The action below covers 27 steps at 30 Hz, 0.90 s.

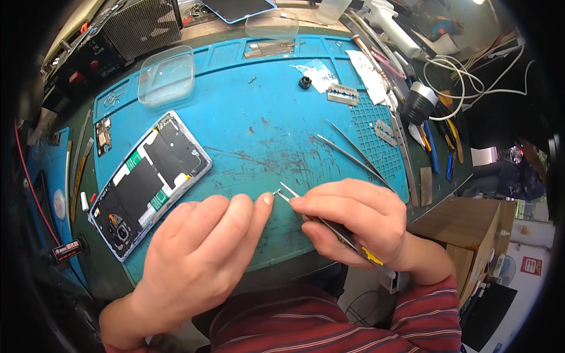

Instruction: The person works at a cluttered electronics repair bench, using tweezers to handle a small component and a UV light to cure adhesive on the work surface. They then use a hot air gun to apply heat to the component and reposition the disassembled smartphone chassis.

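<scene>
My right hand [359,220] grips a pair of tweezers [332,227] with a dark body and thin bright tips. The tips point left, slightly apart, at a tiny metallic piece [277,192]. That piece is at the fingertips of my left hand [197,253], whose fingers are curled and pressed together. Whether the left fingers hold it alone or share it with the tweezers cannot be told. Beyond my left hand an opened phone [150,182] lies slanted on the blue work mat [253,123], its dark inside, green strips and camera part showing.
A clear plastic box [166,76] stands at the mat's far left. Another pair of tweezers [356,156], razor blades [343,94] and a small black round part [305,82] lie at the right. A black-headed lamp-like tool [419,100] with white cable sits farther right, near pens.
</scene>
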Motion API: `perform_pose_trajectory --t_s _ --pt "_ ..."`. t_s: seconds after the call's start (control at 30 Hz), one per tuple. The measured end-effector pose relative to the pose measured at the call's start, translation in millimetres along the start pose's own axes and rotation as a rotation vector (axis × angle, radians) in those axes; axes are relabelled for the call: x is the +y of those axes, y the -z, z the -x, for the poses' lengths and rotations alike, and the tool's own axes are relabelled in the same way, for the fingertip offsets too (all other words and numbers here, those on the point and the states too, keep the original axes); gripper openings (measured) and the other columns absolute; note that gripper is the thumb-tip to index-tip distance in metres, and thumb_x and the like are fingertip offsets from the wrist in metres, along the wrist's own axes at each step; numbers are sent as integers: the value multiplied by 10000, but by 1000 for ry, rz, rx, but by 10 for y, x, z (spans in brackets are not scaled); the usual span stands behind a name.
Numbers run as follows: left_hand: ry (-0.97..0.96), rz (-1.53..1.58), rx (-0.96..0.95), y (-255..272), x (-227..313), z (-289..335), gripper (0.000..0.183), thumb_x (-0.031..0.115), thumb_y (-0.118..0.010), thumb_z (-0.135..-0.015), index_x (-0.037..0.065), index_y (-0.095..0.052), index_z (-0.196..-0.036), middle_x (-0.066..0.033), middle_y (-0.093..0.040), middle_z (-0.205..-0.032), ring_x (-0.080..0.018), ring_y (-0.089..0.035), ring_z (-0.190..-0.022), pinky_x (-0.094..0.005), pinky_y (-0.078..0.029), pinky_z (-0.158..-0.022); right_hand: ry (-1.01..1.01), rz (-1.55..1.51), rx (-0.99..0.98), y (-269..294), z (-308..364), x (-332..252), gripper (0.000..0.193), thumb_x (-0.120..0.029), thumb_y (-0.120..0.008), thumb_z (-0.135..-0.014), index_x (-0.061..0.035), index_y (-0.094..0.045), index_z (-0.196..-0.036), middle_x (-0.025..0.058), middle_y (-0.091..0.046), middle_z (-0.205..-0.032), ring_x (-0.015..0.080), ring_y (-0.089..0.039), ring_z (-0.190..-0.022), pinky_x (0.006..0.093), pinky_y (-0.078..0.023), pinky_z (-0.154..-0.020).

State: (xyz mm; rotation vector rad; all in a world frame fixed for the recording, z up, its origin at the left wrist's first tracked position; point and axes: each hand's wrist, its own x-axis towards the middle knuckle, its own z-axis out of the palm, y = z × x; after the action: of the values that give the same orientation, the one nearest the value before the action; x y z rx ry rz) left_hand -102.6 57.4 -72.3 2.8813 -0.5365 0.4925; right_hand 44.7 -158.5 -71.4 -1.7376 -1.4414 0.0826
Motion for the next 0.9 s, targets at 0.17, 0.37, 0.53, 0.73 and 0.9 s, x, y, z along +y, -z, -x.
perform_pose_trajectory --t_s 0.17,0.37,0.53,0.73,0.9 --pt "146 63 -118 121 107 -15 559 -12 -706 -777 31 -733 -1334 -76 -599 -1203 -267 -615 -1047 -394 -537 -896 31 24 24 -17 8 14 365 41 -831 -803 19 -731 -1154 152 -747 -976 298 -752 -818 361 -615 -685" --pt "27 6 -30 45 23 -11 497 114 -651 -833 -55 -709 -1297 -109 -625 -1191 -230 -630 -965 -346 -505 -759 36 34 46 -40 39 39 354 28 -833 -813 7 -734 -1152 143 -742 -958 290 -747 -803 354 -613 -675" --pt "37 6 -33 48 35 -10 504 114 -653 -828 -50 -710 -1301 -104 -626 -1199 -229 -632 -973 -350 -509 -769 39 29 48 -43 39 40 351 27 -833 -814 13 -731 -1150 148 -743 -964 294 -747 -803 359 -614 -674" --pt "34 -5 -38 51 36 -6 504 114 -653 -831 -44 -709 -1306 -100 -625 -1205 -228 -631 -982 -350 -510 -775 40 23 46 -42 31 39 345 28 -833 -818 20 -730 -1147 156 -745 -967 301 -747 -802 363 -615 -675" --pt "34 -1 -41 50 29 -5 503 115 -650 -836 -45 -708 -1309 -100 -623 -1206 -229 -629 -989 -350 -511 -778 37 22 46 -40 25 29 343 28 -833 -821 23 -729 -1148 159 -744 -968 301 -747 -800 364 -613 -673"
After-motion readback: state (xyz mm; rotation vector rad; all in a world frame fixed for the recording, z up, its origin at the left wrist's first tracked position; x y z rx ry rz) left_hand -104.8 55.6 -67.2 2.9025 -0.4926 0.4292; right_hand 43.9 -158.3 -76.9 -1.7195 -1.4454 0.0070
